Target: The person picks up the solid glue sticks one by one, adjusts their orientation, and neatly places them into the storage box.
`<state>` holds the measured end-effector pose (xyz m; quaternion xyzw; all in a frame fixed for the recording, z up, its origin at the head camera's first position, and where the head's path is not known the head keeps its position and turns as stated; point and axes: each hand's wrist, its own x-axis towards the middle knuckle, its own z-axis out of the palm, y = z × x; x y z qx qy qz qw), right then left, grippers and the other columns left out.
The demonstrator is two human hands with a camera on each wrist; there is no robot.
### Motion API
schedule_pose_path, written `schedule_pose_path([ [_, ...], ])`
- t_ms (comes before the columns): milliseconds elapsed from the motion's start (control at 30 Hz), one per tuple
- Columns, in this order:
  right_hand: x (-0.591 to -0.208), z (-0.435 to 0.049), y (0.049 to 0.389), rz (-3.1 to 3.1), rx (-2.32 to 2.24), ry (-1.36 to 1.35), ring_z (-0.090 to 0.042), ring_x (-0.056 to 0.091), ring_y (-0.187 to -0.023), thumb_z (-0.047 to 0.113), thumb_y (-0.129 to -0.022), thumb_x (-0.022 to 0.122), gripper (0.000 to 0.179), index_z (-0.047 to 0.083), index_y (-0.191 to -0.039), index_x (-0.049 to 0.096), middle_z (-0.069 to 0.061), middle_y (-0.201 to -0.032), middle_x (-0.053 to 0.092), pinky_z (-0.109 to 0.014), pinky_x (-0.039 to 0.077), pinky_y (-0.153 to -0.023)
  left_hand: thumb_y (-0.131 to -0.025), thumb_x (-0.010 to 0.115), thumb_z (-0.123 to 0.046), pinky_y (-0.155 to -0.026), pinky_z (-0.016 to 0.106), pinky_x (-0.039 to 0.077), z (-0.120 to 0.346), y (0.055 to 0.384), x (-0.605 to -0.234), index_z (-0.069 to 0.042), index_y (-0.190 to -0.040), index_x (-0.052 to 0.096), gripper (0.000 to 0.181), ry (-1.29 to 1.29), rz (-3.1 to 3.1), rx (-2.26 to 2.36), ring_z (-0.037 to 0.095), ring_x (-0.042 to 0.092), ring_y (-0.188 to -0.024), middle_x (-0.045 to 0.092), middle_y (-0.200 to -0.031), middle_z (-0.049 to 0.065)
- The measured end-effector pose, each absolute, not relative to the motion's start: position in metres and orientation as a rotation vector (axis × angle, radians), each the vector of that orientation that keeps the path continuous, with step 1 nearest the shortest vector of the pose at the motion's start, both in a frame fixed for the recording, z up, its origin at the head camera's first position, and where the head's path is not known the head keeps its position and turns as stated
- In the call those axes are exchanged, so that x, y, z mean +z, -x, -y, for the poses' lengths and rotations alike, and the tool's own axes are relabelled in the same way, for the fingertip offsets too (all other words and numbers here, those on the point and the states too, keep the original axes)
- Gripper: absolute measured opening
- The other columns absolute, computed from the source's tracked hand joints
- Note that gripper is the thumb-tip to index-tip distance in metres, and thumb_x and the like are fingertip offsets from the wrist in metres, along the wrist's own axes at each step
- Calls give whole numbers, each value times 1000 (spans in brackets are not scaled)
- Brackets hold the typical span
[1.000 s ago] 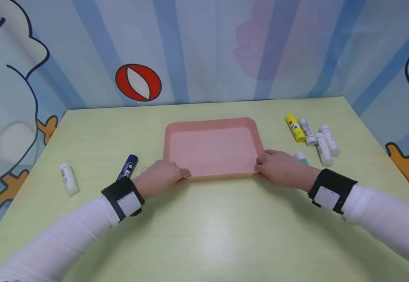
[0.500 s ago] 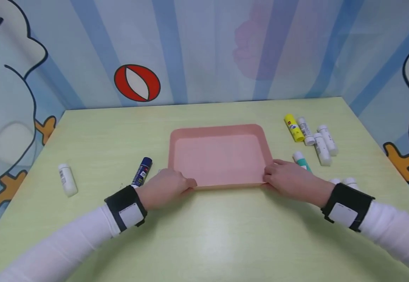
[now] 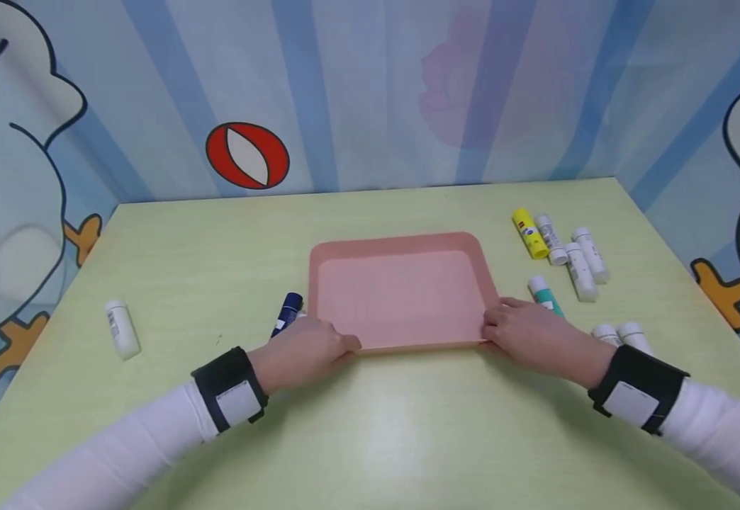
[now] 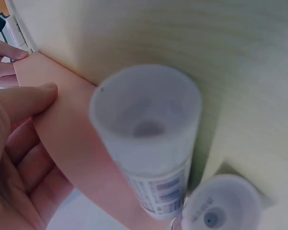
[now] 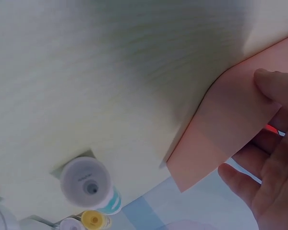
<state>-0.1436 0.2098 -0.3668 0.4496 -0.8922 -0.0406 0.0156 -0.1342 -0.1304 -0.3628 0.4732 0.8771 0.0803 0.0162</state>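
Observation:
A shallow pink rectangular tray (image 3: 398,297) lies on the table in front of me. Its near left corner is pinched by my left hand (image 3: 309,353), thumb on the outer wall and fingers over the rim. My right hand (image 3: 539,336) grips the near right corner the same way. Against the tray's left side, partly hidden behind the left hand, is a navy-capped glue stick (image 3: 288,312). Close to that hand in the left wrist view are a labelled white glue stick (image 4: 156,158) and another white end (image 4: 225,206). Beyond the right hand lies a teal-and-white glue stick (image 3: 544,294).
One white glue stick (image 3: 122,329) lies far left. Back right, a yellow glue stick (image 3: 529,232) lies with several white ones (image 3: 580,271). Two more white ends (image 3: 634,336) show behind the right wrist. A printed fabric wall (image 3: 357,92) borders the table's back.
Both hands have drawn the tray towards me and slightly right. The navy-capped glue stick has shifted right alongside it. White glue stick ends have come into view behind the right wrist.

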Motion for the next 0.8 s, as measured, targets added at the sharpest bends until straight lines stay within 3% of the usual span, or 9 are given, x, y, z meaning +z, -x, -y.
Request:
schedule_pose_path([
  [367,-371,-215,137,2711,-107,-1402,-14,45,-74,23,-82,64,13,11,-87,62,3,-77,50,-32,42,-74,-88,55,-11,-52,18,36,127,132,-364,-14,-85,60,6,-1460,-2724,268,4,40,-50,46,-62,-8],
  [567,-366,-215,137,2745,-36,-1405,-12,48,-76,25,-81,65,16,12,-90,65,3,-82,56,-30,43,-73,-88,55,-19,-49,19,34,128,134,-360,-16,-86,59,6,-1438,-2700,294,2,40,-49,43,-58,-10],
  [800,-347,-219,139,2764,204,-1331,-8,49,-77,29,-81,65,16,17,-91,66,10,-85,56,-28,45,-72,-87,56,-36,-62,21,44,138,151,-338,-15,-105,64,28,-1138,-2899,424,4,54,-66,62,-80,-8],
])
